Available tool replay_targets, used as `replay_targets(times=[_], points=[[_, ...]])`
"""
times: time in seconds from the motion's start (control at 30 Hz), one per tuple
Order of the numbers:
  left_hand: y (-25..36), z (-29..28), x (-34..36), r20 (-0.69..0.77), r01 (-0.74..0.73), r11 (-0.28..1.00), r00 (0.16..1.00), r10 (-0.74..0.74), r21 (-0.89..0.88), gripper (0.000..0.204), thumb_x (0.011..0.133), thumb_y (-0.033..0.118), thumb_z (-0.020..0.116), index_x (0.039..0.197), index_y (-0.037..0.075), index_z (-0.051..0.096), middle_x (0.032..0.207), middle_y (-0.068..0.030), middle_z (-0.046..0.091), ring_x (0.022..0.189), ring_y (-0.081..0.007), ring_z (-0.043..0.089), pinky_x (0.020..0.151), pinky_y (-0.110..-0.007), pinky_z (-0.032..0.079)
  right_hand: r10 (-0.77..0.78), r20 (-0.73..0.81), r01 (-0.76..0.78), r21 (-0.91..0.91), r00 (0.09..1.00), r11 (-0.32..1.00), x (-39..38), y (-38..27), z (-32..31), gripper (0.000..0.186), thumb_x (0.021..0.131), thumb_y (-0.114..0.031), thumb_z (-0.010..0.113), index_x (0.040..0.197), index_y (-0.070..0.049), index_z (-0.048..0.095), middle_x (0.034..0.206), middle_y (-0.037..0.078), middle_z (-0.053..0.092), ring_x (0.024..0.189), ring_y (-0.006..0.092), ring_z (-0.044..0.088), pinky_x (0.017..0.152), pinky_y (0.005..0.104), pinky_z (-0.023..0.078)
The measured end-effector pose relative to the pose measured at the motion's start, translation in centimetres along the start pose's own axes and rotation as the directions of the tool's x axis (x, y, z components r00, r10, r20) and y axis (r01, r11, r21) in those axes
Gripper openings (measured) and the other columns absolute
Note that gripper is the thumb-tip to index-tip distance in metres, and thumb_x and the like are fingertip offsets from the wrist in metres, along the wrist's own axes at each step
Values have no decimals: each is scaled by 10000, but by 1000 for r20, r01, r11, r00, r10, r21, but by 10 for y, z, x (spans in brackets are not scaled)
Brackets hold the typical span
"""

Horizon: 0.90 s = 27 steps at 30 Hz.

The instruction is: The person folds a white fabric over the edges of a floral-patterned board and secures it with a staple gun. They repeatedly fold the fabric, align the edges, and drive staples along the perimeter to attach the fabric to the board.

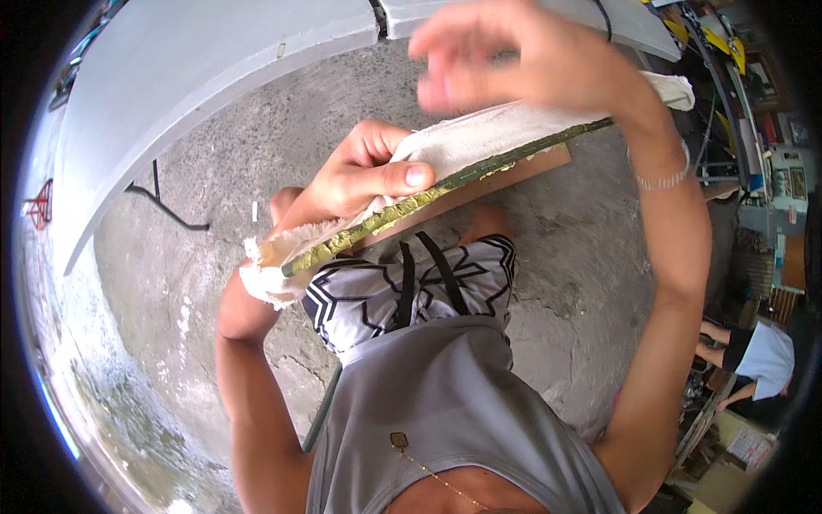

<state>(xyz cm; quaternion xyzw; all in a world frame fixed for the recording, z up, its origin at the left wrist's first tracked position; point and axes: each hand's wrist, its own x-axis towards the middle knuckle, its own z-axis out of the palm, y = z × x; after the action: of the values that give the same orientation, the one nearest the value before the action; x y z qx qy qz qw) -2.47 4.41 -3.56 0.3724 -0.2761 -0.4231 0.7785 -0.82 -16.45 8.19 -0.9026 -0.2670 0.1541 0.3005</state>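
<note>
My left hand (368, 171) is closed on a long off-white cloth strip (479, 137), its thumb pressed on top. Along the strip's near edge runs a dark green band (514, 158), smeared with something yellowish toward its left end. The strip slants from frayed cloth by my left wrist up to a rounded tip beyond my right wrist. Over the strip's far side, my right hand (514, 60) is raised and blurred. A gap shows between its thumb and bent fingers, with nothing visible in it. A flat brown board (479, 193) lies partly hidden beneath the strip.
Grey tabletops (214, 60) curve across the far side and left, with a dark metal leg (171, 208) below. Rough concrete floor (565, 283) surrounds my legs. At the right, another person (762, 360) is near cluttered shelves (783, 188) and yellow-and-black items (723, 43).
</note>
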Motion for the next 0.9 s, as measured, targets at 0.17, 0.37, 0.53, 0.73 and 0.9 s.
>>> replay_targets(times=[0.17,0.37,0.53,0.73,0.9], points=[[3,-15,4,29,7,996,1000,-10,93,274,856,179,667,991,-59,646,773,-30,642,647,-50,542,557,-202,400,-14,141,-24,268,990,963,-11,-1,28,586,732,-365,765,1145,15,594,868,86,632,858,150,586,761,275,454],[56,-20,-14,-95,351,899,936,-338,261,540,748,324,753,969,-142,590,838,-116,666,716,-138,626,640,-222,479,45,197,-118,372,979,921,-3,-1,33,481,726,-223,787,1070,59,604,842,51,642,754,95,576,674,231,437],[100,15,-21,-255,437,609,895,-365,662,669,693,344,800,1116,-108,548,979,-136,648,896,-193,614,784,-277,471,91,169,-142,319,981,937,-11,6,38,378,729,-188,782,975,62,641,838,45,648,780,86,580,705,226,450],[112,34,-66,-580,590,269,805,-122,762,831,619,301,866,1259,-58,476,1017,-141,633,980,-242,590,873,-326,458,-92,223,-7,406,970,914,-4,0,30,340,740,-148,759,983,62,647,842,42,658,776,77,584,703,220,463],[107,35,-89,-576,478,465,813,88,746,263,729,189,798,891,21,676,713,-51,663,627,-106,612,607,-237,478,-187,222,66,462,957,885,13,12,32,326,761,-116,716,1019,70,644,864,42,665,762,71,590,705,220,475]])
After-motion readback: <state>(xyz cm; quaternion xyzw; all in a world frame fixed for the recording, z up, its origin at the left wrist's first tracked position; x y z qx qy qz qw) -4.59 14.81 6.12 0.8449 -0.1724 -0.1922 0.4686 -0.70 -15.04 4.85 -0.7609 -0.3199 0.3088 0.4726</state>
